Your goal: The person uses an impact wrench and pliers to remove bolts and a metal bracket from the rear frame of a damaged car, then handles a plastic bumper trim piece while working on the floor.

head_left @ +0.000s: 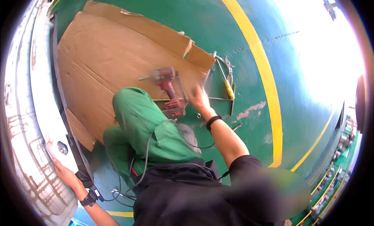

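My left hand (67,175) rests against the lower edge of a pale metal body panel (41,109), its visible fingers stretched out along the surface. Over the right edge of the cardboard sheet (101,50), my right hand (199,99) reaches down among tools, its fingers smeared by motion. Just left of it lies a red cordless impact driver (167,85) with a long bit pointing left. On its other side are a screwdriver with a yellow handle (229,89), pliers (229,68) and a long thin metal bar (218,99). A small metal socket (199,115) sits on the floor below my wrist.
My bent knee (134,105) in green trousers covers part of the cardboard. A grey cable (146,159) loops across my lap toward the left. Yellow lines (259,58) mark the green floor (187,11). Racks with small parts (331,183) stand at the lower right.
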Motion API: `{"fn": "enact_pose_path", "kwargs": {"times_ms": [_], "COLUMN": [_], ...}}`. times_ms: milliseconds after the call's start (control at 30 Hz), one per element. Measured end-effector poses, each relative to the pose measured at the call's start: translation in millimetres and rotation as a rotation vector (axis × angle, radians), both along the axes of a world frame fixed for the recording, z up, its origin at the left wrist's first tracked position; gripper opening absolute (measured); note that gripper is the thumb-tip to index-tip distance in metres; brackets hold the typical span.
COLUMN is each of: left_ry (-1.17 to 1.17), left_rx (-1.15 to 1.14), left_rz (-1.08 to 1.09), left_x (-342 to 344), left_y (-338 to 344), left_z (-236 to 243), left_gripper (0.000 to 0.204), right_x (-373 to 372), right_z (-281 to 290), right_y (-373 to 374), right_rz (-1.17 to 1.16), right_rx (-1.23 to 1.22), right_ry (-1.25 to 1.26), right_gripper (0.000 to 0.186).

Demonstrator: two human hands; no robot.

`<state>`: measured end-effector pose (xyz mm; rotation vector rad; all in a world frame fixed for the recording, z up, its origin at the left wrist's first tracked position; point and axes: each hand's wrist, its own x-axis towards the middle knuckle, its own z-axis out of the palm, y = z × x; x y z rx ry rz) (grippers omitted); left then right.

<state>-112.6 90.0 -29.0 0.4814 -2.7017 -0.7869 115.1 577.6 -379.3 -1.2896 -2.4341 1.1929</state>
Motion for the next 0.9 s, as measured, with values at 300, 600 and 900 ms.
{"fn": "enact_pose_path", "kwargs": {"times_ms": [300, 600, 900], "left_ry": [0.080, 0.112, 0.258], "left_rx": [-0.132, -0.034, 0.316], "left_rz": [0.015, -0.036, -0.100], "left_x": [0, 27, 147], "left_y": [-33, 1, -25], "left_z": [-21, 3, -50], "left_gripper": [0.064, 0.059, 0.036], "right_x": [-74, -81, -98], "right_z": [-36, -25, -53], "right_y": [-9, -6, -8], "right_rz": [0.162, -0.126, 0.168], "right_rx": [0.129, -0.547, -0.163], "right_ry": [-0.319, -0.149, -0.306], "right_gripper": [0.053, 0.025, 0.041]}}
